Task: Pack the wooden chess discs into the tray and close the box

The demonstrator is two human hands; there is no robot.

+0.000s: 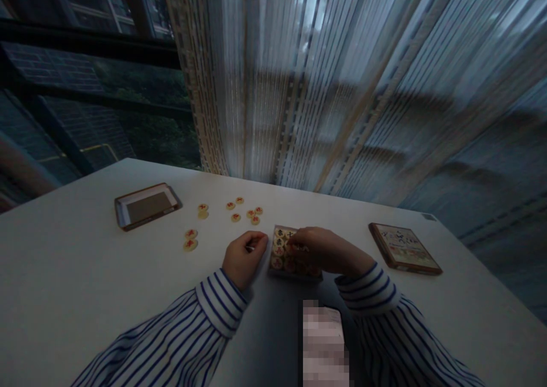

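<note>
A small open box [294, 276] stands in front of me, filled with round Chinese chess pieces [277, 263] marked in black and red. Over its right side bends my right hand [327, 249], fingertips closed together down among the pieces; what they grip is hidden. My left hand [243, 260] rests just left of the box with its fingers curled shut, and I cannot make out what is inside. Beyond it lie several loose red-marked pieces [236, 218], some overlapping. Two more pieces [190, 244] lie farther left.
An open, shallow box tray [147, 207] sits at the far left of the white table [141, 296]. On the right is a printed box lid [404, 245]. A pixelated object [325, 341] appears near the front edge. A string curtain [273, 90] hangs behind the table.
</note>
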